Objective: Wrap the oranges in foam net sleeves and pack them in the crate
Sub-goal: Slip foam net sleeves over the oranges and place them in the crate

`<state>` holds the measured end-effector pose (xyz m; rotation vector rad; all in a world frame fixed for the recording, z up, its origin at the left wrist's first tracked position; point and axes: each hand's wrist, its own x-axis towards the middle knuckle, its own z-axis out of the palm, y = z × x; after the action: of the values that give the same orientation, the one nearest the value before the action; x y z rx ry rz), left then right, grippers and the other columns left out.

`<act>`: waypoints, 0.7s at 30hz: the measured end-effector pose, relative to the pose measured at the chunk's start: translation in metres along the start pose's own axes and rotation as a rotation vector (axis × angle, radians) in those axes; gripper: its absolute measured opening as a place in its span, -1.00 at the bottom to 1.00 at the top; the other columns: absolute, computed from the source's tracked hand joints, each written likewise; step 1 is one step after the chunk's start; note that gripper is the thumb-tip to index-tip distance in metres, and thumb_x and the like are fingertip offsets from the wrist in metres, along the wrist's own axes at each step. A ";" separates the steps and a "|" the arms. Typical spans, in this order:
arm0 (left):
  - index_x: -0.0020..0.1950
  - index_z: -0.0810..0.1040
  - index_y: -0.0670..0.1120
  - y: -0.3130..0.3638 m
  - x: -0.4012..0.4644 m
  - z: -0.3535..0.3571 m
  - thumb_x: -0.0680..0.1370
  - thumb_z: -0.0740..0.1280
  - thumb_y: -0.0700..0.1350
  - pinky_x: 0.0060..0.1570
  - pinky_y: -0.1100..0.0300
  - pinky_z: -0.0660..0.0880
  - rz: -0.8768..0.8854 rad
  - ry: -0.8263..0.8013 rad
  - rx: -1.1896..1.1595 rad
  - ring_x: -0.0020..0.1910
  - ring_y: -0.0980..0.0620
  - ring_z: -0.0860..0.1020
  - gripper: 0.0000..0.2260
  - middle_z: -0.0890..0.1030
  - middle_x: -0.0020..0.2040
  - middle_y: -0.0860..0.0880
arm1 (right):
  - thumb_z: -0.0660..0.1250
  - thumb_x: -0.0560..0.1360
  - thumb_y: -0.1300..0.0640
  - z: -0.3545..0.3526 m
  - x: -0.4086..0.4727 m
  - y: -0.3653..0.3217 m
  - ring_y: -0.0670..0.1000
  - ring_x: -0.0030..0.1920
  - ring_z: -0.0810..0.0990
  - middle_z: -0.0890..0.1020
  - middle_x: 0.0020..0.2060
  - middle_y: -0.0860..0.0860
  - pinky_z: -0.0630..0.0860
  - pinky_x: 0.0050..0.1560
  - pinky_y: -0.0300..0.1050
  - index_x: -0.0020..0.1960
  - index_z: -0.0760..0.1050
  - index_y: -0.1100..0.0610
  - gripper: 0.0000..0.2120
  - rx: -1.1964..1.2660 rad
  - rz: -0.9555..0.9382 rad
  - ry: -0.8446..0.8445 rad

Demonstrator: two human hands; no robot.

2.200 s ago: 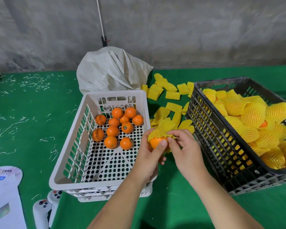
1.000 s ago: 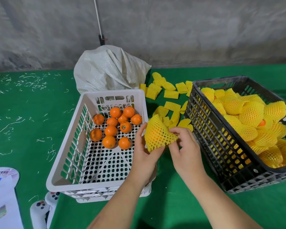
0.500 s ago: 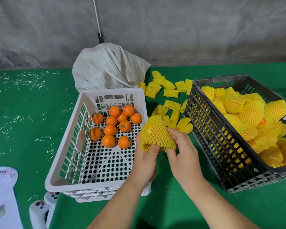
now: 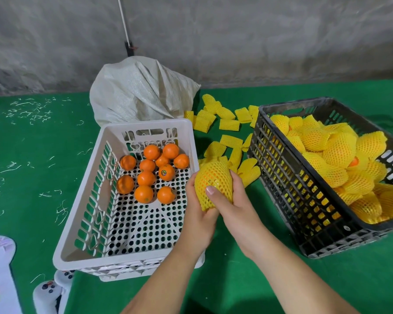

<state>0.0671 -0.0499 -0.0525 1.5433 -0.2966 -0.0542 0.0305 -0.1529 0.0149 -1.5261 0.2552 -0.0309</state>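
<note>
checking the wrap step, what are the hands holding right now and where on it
Both hands hold one sleeved orange: left hand cups its left side and underside, right hand grips its right side, thumb on front.

Hidden and cut-off parts

The black crate (image 4: pixel 304 200) runs off the right edge; the white controller (image 4: pixel 50 291) and printed packaging (image 4: pixel 0 279) are clipped at lower left, print unreadable.

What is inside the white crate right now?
The white crate holds ten bare oranges clustered at its far end; one bears a sticker. The near perforated floor shows through. Its near right corner is hidden behind the left hand.
</note>
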 end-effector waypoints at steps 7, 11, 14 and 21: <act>0.60 0.16 0.19 0.002 0.001 0.002 0.60 0.32 -0.15 0.42 -0.01 0.48 -0.015 -0.095 0.083 0.44 0.00 0.49 -0.36 0.48 0.44 0.08 | 0.39 0.40 -0.41 -0.007 0.007 0.003 -0.09 0.34 0.55 0.57 0.32 -0.18 0.46 0.39 0.03 0.45 0.33 -0.29 -0.33 0.184 0.020 -0.001; 0.66 0.12 0.19 0.007 0.001 0.006 0.66 0.35 -0.02 0.51 -0.06 0.37 -0.008 -0.191 0.152 0.55 0.00 0.37 -0.36 0.40 0.53 0.13 | 0.50 0.33 -0.37 -0.012 0.008 0.010 -0.11 0.27 0.60 0.61 0.27 -0.15 0.54 0.32 0.01 0.46 0.36 -0.19 -0.23 0.167 -0.024 0.114; 0.67 0.11 0.22 0.009 0.000 0.009 0.61 0.39 0.10 0.56 -0.02 0.27 -0.020 -0.231 0.260 0.59 0.16 0.26 -0.30 0.33 0.56 0.24 | 0.60 0.37 -0.11 -0.038 0.022 0.006 -0.19 0.13 0.64 0.65 0.16 -0.18 0.61 0.11 -0.16 0.38 0.41 -0.20 -0.36 0.136 -0.061 0.214; 0.52 0.29 0.31 0.007 0.002 0.011 0.65 0.38 0.03 0.44 0.11 0.29 -0.002 -0.227 0.419 0.47 0.26 0.32 -0.51 0.43 0.38 0.44 | 0.49 0.50 -0.05 -0.166 0.112 -0.051 0.06 0.29 0.35 0.15 0.46 -0.05 0.30 0.28 -0.08 0.54 0.21 -0.24 -0.29 -0.453 -0.144 0.626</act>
<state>0.0651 -0.0606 -0.0454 1.9574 -0.5102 -0.1790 0.1159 -0.3381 0.0453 -1.9537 0.6845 -0.6067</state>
